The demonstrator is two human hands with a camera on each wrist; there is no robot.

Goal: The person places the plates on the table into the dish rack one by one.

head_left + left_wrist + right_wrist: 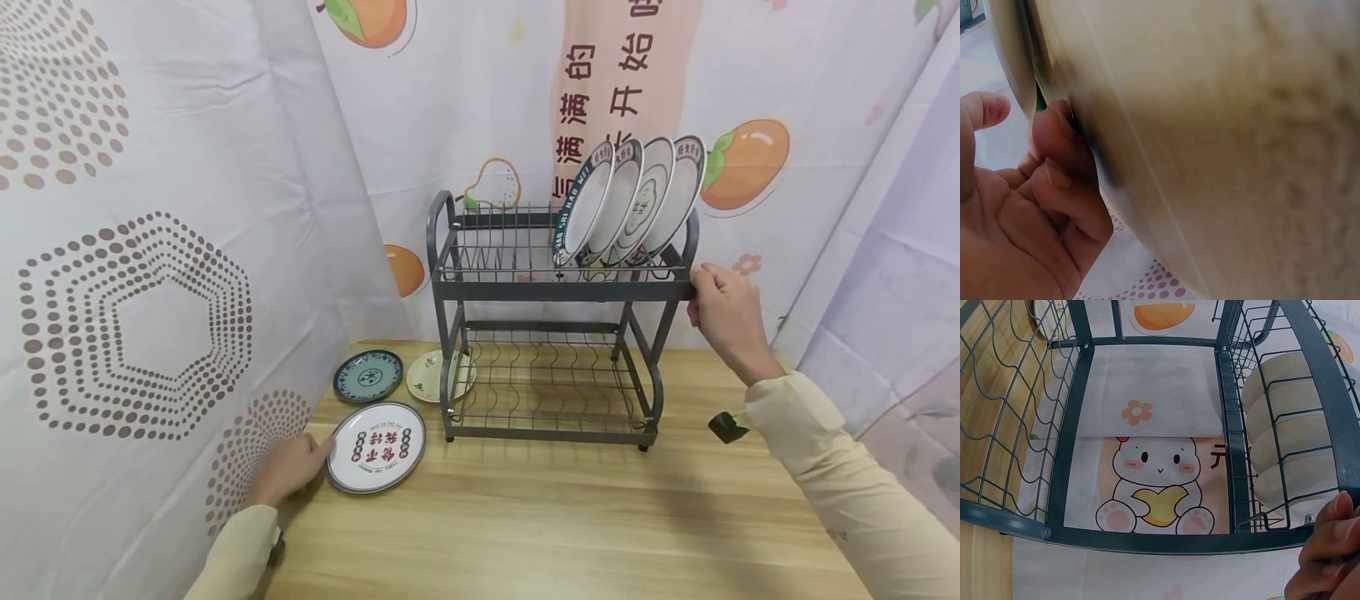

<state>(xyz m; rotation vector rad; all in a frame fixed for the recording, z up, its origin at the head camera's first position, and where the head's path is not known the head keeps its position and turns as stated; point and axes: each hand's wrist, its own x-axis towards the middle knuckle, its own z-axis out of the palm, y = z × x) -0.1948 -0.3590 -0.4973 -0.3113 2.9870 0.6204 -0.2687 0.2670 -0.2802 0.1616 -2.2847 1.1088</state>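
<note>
Atop rack [562,291]: "HAO SHI HAO WEI" [573,202] | right grip [727,317]: holds rack | left grip [288,469]: at red-lettered plate [377,447], unclear

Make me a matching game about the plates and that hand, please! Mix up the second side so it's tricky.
Column one:
1. Right hand
2. Blue plate
3. Plate with red writing
4. Four tilted plates

Column two:
A. Has the left hand at its rim
B. In the top tier of the rack
C. Flat on the table, with no hand at it
D. Holding the rack at its upper front corner

Right pairs: 1-D, 2-C, 3-A, 4-B
</note>
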